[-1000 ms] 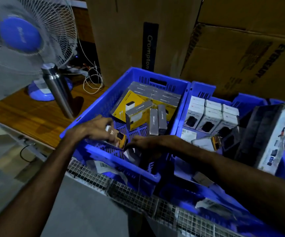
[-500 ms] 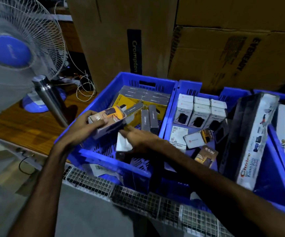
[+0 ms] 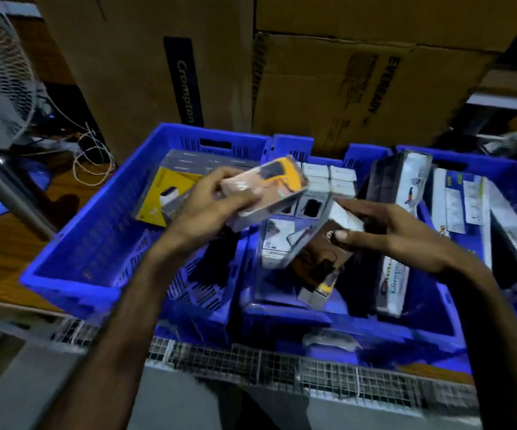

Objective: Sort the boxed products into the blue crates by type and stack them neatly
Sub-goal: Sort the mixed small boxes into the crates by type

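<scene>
Now three blue crates (image 3: 74,274), left hand (image 3: 210,209) around one yellow-printed box (image 3: 269,190), right hand (image 3: 384,234) around one brown box (image 3: 319,259).

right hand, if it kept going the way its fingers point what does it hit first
The right hand points left while gripping a brown box. Going straight on, that box would probably first meet the orange-printed box in the left hand, though depth is unclear.

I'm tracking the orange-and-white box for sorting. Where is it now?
The left hand holds the orange-and-white box mid-frame, above the left crate and middle crate.
</scene>
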Motion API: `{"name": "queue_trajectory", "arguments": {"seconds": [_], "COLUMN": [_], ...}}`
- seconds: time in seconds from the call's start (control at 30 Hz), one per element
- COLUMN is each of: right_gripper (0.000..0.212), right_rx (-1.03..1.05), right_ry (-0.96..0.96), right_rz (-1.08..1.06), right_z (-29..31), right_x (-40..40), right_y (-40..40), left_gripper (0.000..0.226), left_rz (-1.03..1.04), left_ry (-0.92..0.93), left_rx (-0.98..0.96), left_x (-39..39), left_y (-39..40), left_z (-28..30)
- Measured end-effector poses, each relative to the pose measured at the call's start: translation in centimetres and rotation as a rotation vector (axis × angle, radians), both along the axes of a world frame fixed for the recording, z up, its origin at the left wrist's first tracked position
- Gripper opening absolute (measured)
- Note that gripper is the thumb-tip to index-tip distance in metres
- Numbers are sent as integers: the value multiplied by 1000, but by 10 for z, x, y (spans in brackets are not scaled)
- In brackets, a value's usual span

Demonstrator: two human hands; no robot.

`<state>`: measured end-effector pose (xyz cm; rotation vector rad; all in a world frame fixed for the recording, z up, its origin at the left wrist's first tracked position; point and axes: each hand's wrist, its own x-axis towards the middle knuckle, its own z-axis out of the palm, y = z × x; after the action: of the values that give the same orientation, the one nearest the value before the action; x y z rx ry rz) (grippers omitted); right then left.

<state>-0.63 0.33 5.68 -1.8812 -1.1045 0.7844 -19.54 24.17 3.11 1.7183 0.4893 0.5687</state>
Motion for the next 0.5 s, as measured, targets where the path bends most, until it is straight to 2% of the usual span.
{"name": "queue_trajectory", "arguments": {"seconds": [0.07, 0.13, 0.17, 0.23, 0.33, 0.4, 0.5], "right_gripper": [60, 47, 51, 68, 59, 60, 58], "right_rx": [-122, -148, -144, -114, -28, -72, -168], "right_ry": [-5, 4, -13, -63, -80, -82, -39], "right_rz": [7, 5, -46, -165, -195, -125, 25], "right_z": [-5, -15, -23, -36, -49, -58, -72], "right_x": [14, 21, 24, 24, 21, 20, 13], "right_y": [-10, -8, -5, -1, -7, -20, -43], "left_gripper": [30, 34, 35, 45, 65, 64, 51], "left_rz": [-77, -118, -111, -108, -106, -65, -39], "left_ry": [89, 178, 215, 306, 398, 385, 351], "left_rx": [232, 451, 524, 577, 596, 606, 643], "left_x": [43, 83, 101, 127, 133, 124, 98], "left_y": [-10, -14, -13, -9, -6, -12, -30], "left_z": [4, 3, -2, -14, -33, -41, -45]}}
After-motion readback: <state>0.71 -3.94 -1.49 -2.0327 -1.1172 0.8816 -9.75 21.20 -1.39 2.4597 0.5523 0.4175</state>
